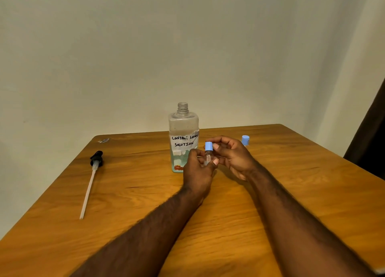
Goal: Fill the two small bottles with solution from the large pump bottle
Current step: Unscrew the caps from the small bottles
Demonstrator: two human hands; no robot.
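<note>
The large clear bottle (183, 137), labelled "contact lens solution", stands uncapped in the middle of the wooden table (291, 193), with liquid in its lower part. Just in front of it my left hand (198, 172) grips a small clear bottle (207, 157) by its body. My right hand (231, 156) pinches that bottle's blue cap (208, 146) with thumb and fingertips. A second small bottle with a blue cap (245, 140) stands behind my right hand, its body mostly hidden.
The black pump head with its long white tube (91, 181) lies flat on the table's left side. A small wrapper-like scrap (103, 140) sits at the far left corner. Pale walls back the table; a dark curtain (370, 135) hangs at the right.
</note>
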